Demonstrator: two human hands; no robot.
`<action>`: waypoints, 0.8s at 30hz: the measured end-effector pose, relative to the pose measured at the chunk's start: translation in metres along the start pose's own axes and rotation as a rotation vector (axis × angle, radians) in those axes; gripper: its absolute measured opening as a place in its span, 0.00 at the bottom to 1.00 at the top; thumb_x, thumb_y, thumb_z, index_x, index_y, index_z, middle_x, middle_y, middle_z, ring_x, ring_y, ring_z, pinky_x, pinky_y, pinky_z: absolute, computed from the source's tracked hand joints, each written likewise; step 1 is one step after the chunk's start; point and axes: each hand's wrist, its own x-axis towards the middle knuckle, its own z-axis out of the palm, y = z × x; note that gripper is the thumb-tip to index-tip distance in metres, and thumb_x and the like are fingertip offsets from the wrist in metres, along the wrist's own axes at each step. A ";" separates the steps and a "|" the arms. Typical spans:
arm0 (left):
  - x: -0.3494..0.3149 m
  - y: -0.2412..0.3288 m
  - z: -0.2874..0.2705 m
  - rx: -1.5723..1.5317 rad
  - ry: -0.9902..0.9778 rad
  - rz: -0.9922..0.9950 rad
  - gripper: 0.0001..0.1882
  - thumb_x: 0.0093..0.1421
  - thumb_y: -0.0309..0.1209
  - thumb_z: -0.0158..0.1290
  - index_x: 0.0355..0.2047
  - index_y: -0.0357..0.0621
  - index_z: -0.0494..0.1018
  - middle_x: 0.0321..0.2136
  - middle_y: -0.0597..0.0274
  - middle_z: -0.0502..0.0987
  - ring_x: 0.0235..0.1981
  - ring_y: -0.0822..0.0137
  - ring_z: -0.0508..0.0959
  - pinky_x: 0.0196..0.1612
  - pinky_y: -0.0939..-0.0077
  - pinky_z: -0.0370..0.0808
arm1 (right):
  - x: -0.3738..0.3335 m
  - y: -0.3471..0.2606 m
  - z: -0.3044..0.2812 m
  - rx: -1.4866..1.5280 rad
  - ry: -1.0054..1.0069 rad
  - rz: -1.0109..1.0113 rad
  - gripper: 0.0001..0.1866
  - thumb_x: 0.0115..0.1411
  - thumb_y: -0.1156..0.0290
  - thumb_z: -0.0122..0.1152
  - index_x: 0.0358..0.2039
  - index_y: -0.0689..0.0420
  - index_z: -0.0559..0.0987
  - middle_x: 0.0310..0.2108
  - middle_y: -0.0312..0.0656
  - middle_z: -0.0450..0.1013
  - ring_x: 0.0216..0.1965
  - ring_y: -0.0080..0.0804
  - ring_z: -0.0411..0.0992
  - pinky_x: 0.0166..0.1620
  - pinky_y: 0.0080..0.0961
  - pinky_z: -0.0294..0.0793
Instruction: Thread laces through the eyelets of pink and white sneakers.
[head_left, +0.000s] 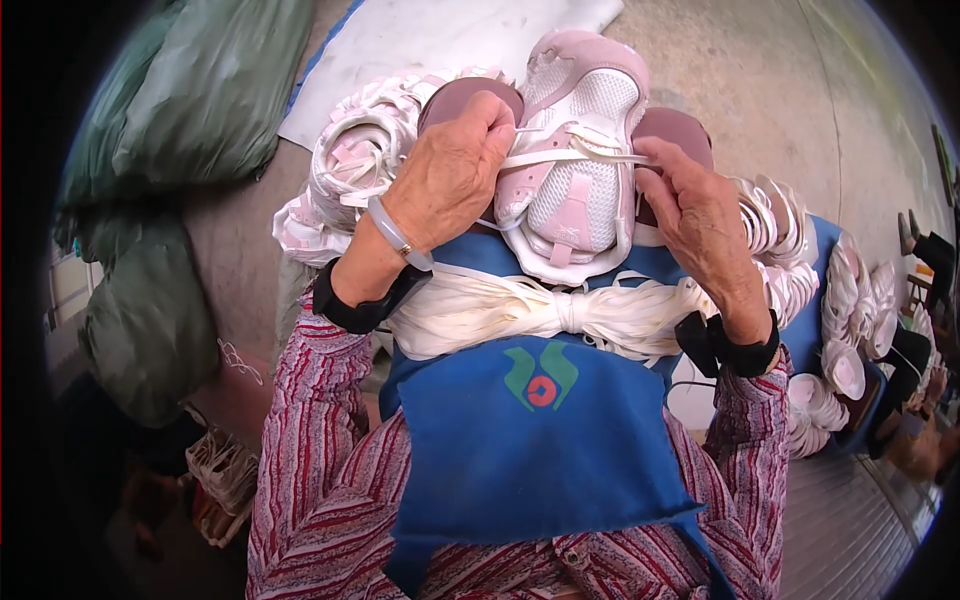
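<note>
This looks like a shoe workshop, or the hand-work area of a small factory. Alike white-and-pink shoes [345, 170] crowd together at the left, and stacks of pale shoes [848, 300] fill the right. A thick bundle of white laces [572, 312] lies before the person, who wears a blue apron [530, 450]. Big green sacks [200, 85] stand on a bare, concrete-looking floor [770, 70]; part of another person [905, 365] shows near the right edge.
</note>
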 end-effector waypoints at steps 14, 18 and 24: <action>-0.018 0.000 -0.008 0.006 0.364 0.182 0.02 0.60 0.22 0.50 0.33 0.39 0.68 0.29 0.54 0.69 0.28 0.57 0.73 0.30 0.69 0.70 | 0.019 0.002 -0.025 0.023 -0.003 0.273 0.09 0.64 0.72 0.50 0.42 0.62 0.72 0.22 0.45 0.69 0.23 0.34 0.67 0.29 0.29 0.67; -0.017 -0.008 0.051 0.113 0.294 0.325 0.07 0.57 0.28 0.50 0.30 0.38 0.65 0.28 0.54 0.66 0.26 0.54 0.73 0.25 0.64 0.72 | -0.004 -0.007 -0.020 0.340 -0.064 0.149 0.10 0.60 0.68 0.55 0.29 0.64 0.73 0.23 0.45 0.72 0.24 0.32 0.74 0.30 0.31 0.74; -0.019 -0.012 0.067 0.046 0.294 0.191 0.08 0.60 0.29 0.48 0.34 0.36 0.63 0.26 0.50 0.65 0.26 0.48 0.71 0.27 0.58 0.67 | 0.018 -0.024 -0.018 0.098 -0.360 -0.145 0.13 0.59 0.63 0.60 0.25 0.61 0.74 0.20 0.49 0.71 0.22 0.41 0.70 0.29 0.34 0.70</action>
